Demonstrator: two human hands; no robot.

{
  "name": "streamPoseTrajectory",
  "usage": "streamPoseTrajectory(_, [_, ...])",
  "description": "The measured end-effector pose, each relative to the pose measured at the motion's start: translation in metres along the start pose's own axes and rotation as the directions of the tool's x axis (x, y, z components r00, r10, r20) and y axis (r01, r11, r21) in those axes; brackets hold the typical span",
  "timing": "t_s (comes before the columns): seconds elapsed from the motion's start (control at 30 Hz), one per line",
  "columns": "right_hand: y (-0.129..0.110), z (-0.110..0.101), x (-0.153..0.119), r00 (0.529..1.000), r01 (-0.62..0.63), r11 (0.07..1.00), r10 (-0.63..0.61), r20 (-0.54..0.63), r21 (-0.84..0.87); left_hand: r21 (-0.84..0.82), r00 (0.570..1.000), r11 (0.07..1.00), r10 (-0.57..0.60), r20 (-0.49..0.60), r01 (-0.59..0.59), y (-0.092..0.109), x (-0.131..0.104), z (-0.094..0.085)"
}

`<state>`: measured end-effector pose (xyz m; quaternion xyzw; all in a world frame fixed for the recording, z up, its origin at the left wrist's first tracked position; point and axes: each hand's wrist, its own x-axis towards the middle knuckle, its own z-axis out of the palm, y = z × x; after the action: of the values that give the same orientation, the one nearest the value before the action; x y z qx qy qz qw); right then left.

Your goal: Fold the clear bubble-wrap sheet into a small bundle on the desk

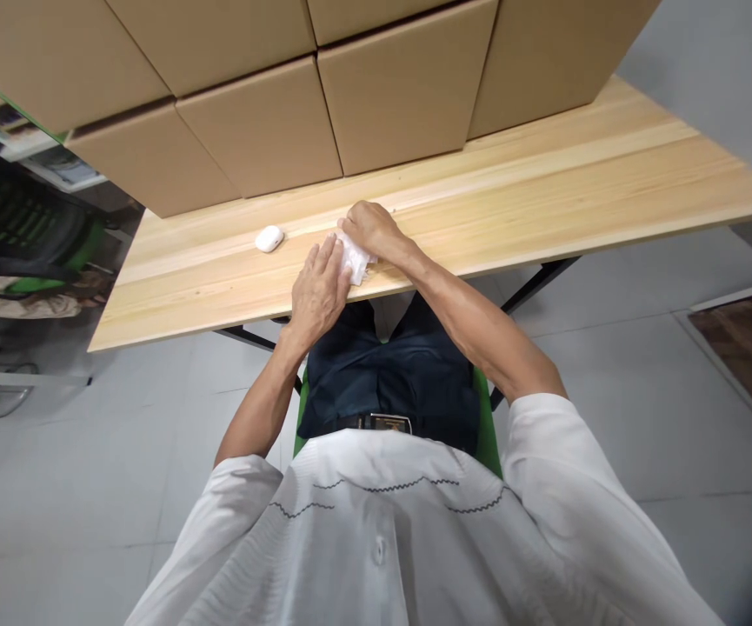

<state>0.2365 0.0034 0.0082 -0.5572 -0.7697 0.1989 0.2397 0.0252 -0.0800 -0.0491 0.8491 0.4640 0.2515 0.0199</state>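
Observation:
A small crumpled white tissue packet (pixel 353 259) lies on the wooden table near its front edge, between my two hands. My left hand (pixel 320 285) rests flat at its left side, fingers stretched out, with the index finger and thumb touching its edge. From the far right side, my right hand (pixel 374 231) reaches over the packet with curled fingers closed on its upper part. The fingertips of that hand are partly hidden. A white rounded earbud case (pixel 269 238) sits to the left of my left hand, apart from it.
Stacked brown cardboard boxes (pixel 258 130) line the back of the wooden table (pixel 545 200). The table's front edge runs just above my lap. On the left stand a dark chair (pixel 16 209) and a shelf with items. Grey floor tiles surround the table.

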Motion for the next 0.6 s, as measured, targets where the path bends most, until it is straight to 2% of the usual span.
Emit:
streamPoseTrajectory(0.1, [-0.001,-0.005,-0.004,0.999,-0.050,0.999,0.050,0.002,-0.006,-0.040,0.999,0.998,-0.037,0.001,0.037,-0.003,0.000,0.000])
streamPoseTrajectory(0.23, [0.001,-0.012,-0.014,0.999,-0.030,0.999,0.031,-0.038,0.020,-0.054,0.997,0.996,-0.068,0.022,0.070,-0.004,0.001,-0.002])
streamPoseTrajectory(0.33, [0.006,-0.015,-0.022,1.000,-0.002,1.000,0.003,-0.017,0.024,-0.058,0.996,0.995,-0.079,0.038,0.081,-0.006,0.003,-0.004])
streamPoseTrajectory(0.47, [0.013,-0.014,-0.025,0.998,0.063,0.998,-0.064,0.025,0.030,-0.093,0.997,0.992,-0.078,0.019,0.079,-0.011,0.006,-0.003])
streamPoseTrajectory(0.6, [0.017,-0.005,-0.023,0.996,0.086,0.996,-0.086,0.011,-0.001,-0.087,0.998,0.994,-0.065,0.018,0.066,-0.016,0.011,0.003])
